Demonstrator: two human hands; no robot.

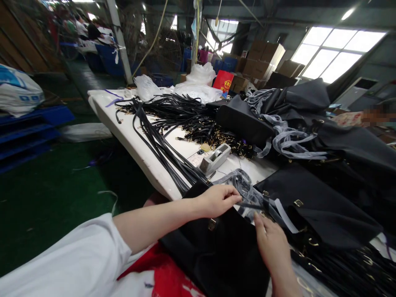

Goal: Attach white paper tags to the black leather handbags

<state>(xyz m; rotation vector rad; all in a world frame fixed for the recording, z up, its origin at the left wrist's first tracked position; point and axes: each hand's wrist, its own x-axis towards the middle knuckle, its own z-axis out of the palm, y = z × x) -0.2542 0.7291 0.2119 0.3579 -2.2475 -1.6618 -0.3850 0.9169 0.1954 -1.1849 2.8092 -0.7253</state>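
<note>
A black bag [222, 251] with a small gold clasp lies on my lap against the table's edge. Over its top, my left hand [218, 200] is closed, its thumb and fingers pinched on a dark strap [252, 205] that runs to the right. Near the other end of this strap is my right hand [270, 239], its thumb and fingers close together by the bag's right side; what it holds is hidden. Just beyond the hands lies a bundle of clear plastic-wrapped strips [241, 181]. A grey tape dispenser [215, 159] stands behind them.
The white table [123, 132] carries long black straps [167, 152] with gold hooks and, at right, piled black bags [315, 202]. White plastic [198, 84] and a red packet [223, 81] lie at the back. Blue pallets [27, 136] stand left. A blurred person is at far right.
</note>
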